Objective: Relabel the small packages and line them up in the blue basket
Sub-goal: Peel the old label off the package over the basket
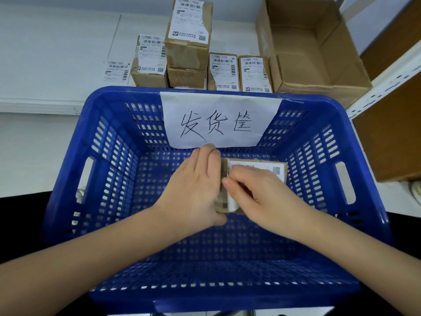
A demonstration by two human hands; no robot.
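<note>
- The blue basket [75, 160] sits on the worktop [34, 142] right in front of the person, with a white paper sign [219, 120] bearing handwritten characters hung over its far wall.
- Both hands are down inside the basket, on one small package [257, 169] that lies on the floor of it, near the far wall and right of the middle.
- The left hand [193, 185] lies along the package's left side, fingers straight and together, thumb tucked under the near edge.
- The right hand [257, 190] has its grip curled over the package top, fingertips pinching at the white label [232, 202] there.
- Behind the basket stand more labelled packages [189, 35], some stacked, all against the wall.
- A loose label [117, 70] lies flat to their left.
- A large open carton [314, 49] stands at the right rear.
</note>
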